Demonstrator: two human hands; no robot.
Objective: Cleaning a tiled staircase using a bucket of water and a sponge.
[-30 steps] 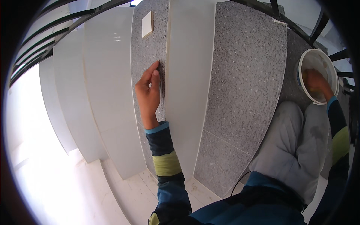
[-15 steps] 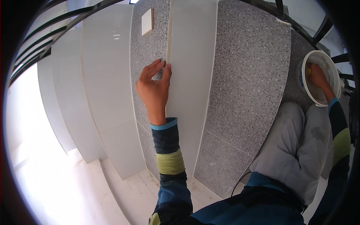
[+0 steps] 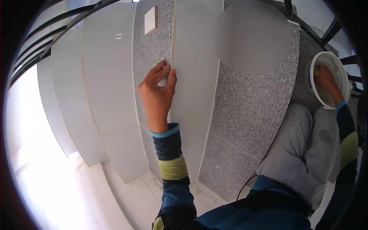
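Observation:
My left hand rests its fingertips at the edge of a speckled grey stair tread. Its fingers are bent and slightly apart, the thumb close to the index fingertip, and I see nothing held between them. On the far right my right hand reaches down into a white bucket. Its fingers are closed on a yellow thing that looks like a sponge, mostly hidden by the hand. The bucket's contents are hard to make out.
A white tile piece lies on the tread beyond my left hand. Pale risers separate the steps. A wider speckled tread is partly hidden by a blurred grey disc. Black metal railings run along the far side. My knees are beside the bucket.
My left hand has shifted very slightly toward me, its fingertips spreading a little. My right hand stays in the bucket. A blurred grey disc now covers part of the wide tread.

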